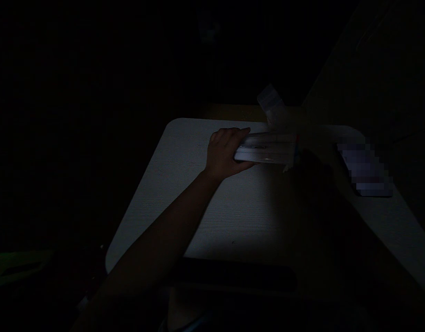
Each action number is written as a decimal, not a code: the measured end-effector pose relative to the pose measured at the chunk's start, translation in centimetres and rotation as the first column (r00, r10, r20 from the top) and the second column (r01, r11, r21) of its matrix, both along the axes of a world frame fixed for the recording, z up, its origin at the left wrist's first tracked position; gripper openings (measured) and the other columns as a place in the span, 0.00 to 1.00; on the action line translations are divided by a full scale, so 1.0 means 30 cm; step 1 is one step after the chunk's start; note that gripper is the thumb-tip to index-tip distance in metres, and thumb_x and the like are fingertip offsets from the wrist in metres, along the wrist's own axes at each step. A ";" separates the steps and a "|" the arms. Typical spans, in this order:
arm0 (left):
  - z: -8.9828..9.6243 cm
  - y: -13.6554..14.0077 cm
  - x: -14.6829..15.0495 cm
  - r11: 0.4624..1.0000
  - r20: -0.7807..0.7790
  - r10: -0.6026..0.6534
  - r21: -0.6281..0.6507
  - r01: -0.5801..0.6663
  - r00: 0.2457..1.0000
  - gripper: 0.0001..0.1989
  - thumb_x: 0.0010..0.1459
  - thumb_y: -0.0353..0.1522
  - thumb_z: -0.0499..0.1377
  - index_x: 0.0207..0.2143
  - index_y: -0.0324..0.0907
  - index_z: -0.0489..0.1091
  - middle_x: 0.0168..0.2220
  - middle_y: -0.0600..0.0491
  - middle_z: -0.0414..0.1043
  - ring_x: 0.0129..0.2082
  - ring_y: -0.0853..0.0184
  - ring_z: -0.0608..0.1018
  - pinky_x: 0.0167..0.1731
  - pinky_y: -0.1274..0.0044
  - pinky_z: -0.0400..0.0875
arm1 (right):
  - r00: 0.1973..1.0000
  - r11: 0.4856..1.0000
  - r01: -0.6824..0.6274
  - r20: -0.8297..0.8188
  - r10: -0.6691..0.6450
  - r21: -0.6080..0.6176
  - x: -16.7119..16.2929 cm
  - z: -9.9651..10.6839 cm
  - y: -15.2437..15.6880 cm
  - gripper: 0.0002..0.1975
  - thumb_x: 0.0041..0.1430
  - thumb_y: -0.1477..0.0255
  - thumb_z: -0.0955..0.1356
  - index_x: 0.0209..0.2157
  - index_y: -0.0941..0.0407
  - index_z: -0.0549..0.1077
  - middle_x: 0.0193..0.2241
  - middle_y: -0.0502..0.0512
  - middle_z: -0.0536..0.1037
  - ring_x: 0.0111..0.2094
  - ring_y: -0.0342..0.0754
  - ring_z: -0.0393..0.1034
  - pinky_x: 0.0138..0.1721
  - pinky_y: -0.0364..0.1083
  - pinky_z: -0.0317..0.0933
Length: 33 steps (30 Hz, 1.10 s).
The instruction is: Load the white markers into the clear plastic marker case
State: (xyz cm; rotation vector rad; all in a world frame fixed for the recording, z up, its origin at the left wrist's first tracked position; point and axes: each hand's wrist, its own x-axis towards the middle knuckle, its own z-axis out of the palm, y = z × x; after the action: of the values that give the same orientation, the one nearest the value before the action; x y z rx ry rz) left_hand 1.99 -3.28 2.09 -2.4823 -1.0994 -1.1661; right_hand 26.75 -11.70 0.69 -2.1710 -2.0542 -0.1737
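In dim light, my left hand (224, 150) is wrapped round the left end of a long, clear-plastic pack with whitish contents (268, 148). The pack lies crosswise over the table; small red and blue spots show at its right end. My right hand (314, 168) is in deep shadow beside that right end. Its fingers are too dark to make out, and so is whether it touches the pack. A crumpled piece of clear film (272, 105) sticks up behind the pack, and I cannot tell whether it is joined to it.
A pale table with rounded corners (157, 193) stands in front of me. On its right side lies a phone-like flat object (366, 168), its face blurred out. A dark bar-shaped thing (236, 274) runs along the near edge. Something green (20, 265) shows at lower left.
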 end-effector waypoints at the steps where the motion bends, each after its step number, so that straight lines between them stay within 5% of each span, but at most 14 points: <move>1: -0.001 0.001 0.000 1.000 0.004 0.000 0.004 0.000 1.000 0.43 0.44 0.62 0.50 0.53 0.42 0.63 0.45 0.46 0.70 0.44 0.58 0.69 0.43 0.68 0.58 | 1.000 1.000 0.026 -0.005 -0.026 -0.016 0.007 -0.002 0.002 0.28 0.63 0.68 0.53 0.62 0.63 0.53 0.62 0.67 0.53 0.61 0.62 0.50 0.55 0.68 0.50; 6: 0.000 0.002 0.000 1.000 0.020 -0.010 0.027 0.009 1.000 0.43 0.44 0.62 0.51 0.53 0.41 0.63 0.45 0.46 0.70 0.44 0.58 0.69 0.44 0.69 0.59 | 0.997 0.996 0.066 -0.031 -0.068 -0.054 0.006 0.006 0.009 0.28 0.63 0.67 0.52 0.63 0.61 0.49 0.62 0.64 0.52 0.62 0.59 0.49 0.56 0.66 0.51; 11: 0.001 0.001 -0.001 1.000 0.000 0.003 0.011 -0.003 1.000 0.42 0.44 0.62 0.51 0.53 0.42 0.63 0.45 0.46 0.70 0.44 0.58 0.69 0.43 0.68 0.59 | 0.993 0.990 0.098 -0.061 -0.105 -0.104 0.010 0.062 0.008 0.26 0.63 0.66 0.53 0.59 0.63 0.57 0.56 0.68 0.61 0.56 0.61 0.58 0.51 0.60 0.58; 19: -0.001 0.000 -0.001 1.000 0.009 -0.017 0.005 0.017 1.000 0.42 0.45 0.61 0.51 0.53 0.41 0.62 0.45 0.46 0.69 0.45 0.58 0.68 0.44 0.68 0.58 | 0.987 0.971 0.149 0.081 -0.136 -0.189 0.048 0.085 0.008 0.24 0.61 0.70 0.55 0.55 0.68 0.62 0.55 0.71 0.62 0.56 0.60 0.58 0.54 0.55 0.54; 26: -0.004 0.003 -0.001 0.999 0.020 -0.022 0.032 0.021 1.000 0.42 0.45 0.61 0.52 0.53 0.42 0.62 0.45 0.46 0.70 0.44 0.58 0.69 0.43 0.68 0.58 | 0.960 0.932 0.281 0.087 -0.268 -0.228 0.024 0.145 0.011 0.22 0.62 0.69 0.54 0.51 0.65 0.65 0.50 0.69 0.67 0.49 0.59 0.65 0.45 0.53 0.60; 33: -0.003 0.001 -0.001 1.000 0.014 -0.014 0.019 0.013 1.000 0.42 0.44 0.61 0.51 0.53 0.42 0.62 0.45 0.46 0.69 0.45 0.58 0.68 0.44 0.68 0.58 | 0.901 0.899 0.424 0.155 -0.405 -0.110 0.087 0.074 0.050 0.22 0.59 0.62 0.57 0.44 0.62 0.70 0.41 0.68 0.71 0.44 0.62 0.67 0.39 0.56 0.61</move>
State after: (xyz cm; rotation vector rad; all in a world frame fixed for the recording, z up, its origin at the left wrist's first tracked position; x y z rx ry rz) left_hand 1.96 -3.24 2.01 -2.4752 -1.0719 -1.1935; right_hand 29.37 -10.21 2.92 -2.7346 -1.6723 -0.2250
